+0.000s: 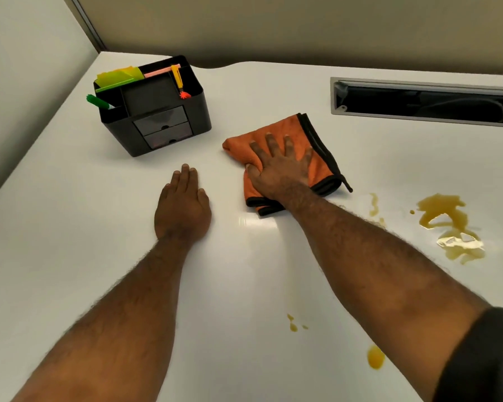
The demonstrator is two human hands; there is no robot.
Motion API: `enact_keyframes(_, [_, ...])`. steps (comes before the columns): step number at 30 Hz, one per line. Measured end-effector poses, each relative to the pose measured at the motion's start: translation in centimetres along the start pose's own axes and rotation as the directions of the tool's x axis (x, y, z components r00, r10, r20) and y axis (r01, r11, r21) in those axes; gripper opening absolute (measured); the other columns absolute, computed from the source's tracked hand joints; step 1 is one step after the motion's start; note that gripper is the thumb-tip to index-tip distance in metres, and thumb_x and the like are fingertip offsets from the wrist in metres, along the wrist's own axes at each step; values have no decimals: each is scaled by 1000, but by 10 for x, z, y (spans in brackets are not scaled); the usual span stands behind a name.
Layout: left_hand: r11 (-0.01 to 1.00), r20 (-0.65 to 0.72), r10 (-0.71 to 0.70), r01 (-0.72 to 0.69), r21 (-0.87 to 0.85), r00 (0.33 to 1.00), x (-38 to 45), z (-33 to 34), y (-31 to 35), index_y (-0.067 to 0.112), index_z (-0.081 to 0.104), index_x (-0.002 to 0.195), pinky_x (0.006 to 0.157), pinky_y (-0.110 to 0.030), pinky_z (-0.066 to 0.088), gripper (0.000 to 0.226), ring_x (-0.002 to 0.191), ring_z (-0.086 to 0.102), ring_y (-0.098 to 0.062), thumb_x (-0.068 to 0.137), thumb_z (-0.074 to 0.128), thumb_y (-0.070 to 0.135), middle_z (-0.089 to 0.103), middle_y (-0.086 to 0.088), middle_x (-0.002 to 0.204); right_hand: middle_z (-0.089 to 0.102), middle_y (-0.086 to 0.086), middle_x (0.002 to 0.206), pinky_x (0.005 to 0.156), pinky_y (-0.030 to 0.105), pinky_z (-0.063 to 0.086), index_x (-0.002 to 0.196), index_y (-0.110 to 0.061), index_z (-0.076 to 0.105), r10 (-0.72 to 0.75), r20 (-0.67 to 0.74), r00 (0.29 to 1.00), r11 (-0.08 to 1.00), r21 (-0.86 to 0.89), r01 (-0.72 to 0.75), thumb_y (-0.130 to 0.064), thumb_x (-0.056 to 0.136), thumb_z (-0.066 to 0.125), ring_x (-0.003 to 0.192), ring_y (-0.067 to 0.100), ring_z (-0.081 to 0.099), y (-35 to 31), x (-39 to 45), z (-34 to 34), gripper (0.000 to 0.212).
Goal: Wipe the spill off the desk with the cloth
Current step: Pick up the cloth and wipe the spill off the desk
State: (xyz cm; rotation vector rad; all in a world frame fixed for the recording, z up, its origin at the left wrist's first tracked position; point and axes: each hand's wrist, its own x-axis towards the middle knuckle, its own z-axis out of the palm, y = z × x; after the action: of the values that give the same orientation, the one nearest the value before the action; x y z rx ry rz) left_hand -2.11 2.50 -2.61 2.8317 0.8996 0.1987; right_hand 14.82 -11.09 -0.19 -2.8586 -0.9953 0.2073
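Observation:
An orange cloth (317, 152) with black edging lies folded on the white desk (70, 198), mid-frame. My right hand (282, 166) presses flat on the cloth, fingers spread, thumb tucked at its left edge. My left hand (183, 204) rests palm down on the bare desk to the left of the cloth, fingers together, holding nothing. A yellow-brown spill (445, 219) pools at the right, apart from the cloth. A thin streak (373, 204) lies just right of the cloth, and smaller drops (375, 356) sit near the front under my right forearm.
A black desk organiser (154, 111) with pens, coloured notes and two small drawers stands at the back left. A long cable slot (424, 100) is cut into the desk at the back right. Walls close off the left and far sides.

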Motion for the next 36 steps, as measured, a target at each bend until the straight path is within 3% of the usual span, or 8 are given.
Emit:
enact_keyframes(6, [1000, 16, 3, -3, -11, 1000, 2, 0, -3, 12, 17, 153, 121, -36, 10, 55, 150, 12, -21, 101, 22, 31, 14, -5, 162, 4, -6, 164, 110, 71, -7, 151, -43, 9, -164, 20, 986, 986, -25, 164, -59, 91, 21, 150, 29, -1, -16, -21, 3, 63])
enact_keyframes(15, [999, 31, 27, -26, -26, 999, 2, -3, -4, 9, 19, 152, 119, -38, 10, 55, 149, 14, -25, 102, 23, 30, 16, -8, 161, 6, -5, 164, 111, 69, -7, 151, -43, 12, -334, 66, 940, 943, 7, 334, -57, 91, 25, 151, 28, -3, 2, -162, 11, 63])
enact_keyframes(24, [999, 32, 33, -32, -32, 999, -1, -4, -4, 6, 22, 151, 119, -40, 12, 65, 148, 17, -28, 94, 13, 36, 19, -11, 161, 8, -6, 163, 111, 65, -12, 151, -42, 13, -565, 129, 815, 824, 27, 567, -54, 94, 31, 150, 29, -2, 24, -244, 16, 61])
enact_keyframes(26, [999, 38, 30, -29, -28, 999, -1, -4, -4, 7, 22, 151, 119, -40, 13, 65, 148, 17, -28, 94, 13, 36, 19, -11, 161, 14, -7, 163, 113, 66, -6, 150, -42, 16, -543, 105, 833, 838, 7, 545, -53, 92, 33, 150, 28, 5, 28, -235, 17, 61])
enact_keyframes(29, [999, 42, 20, -19, -28, 999, 1, -3, -5, 7, 22, 151, 119, -41, 14, 61, 148, 17, -28, 97, 17, 34, 19, -10, 161, 17, -8, 162, 114, 66, -1, 150, -43, 20, -390, 63, 919, 919, -33, 392, -53, 91, 32, 150, 28, 10, 40, -203, 14, 61])
enact_keyframes(36, [1000, 63, -7, 8, -21, 998, 1, -2, -3, 10, 15, 153, 121, -36, 7, 55, 150, 10, -22, 101, 22, 28, 11, -6, 163, 7, -12, 163, 113, 69, -2, 150, -45, 8, -60, 10, 998, 995, -79, 61, -58, 94, 20, 151, 27, 3, 102, -123, -5, 59])
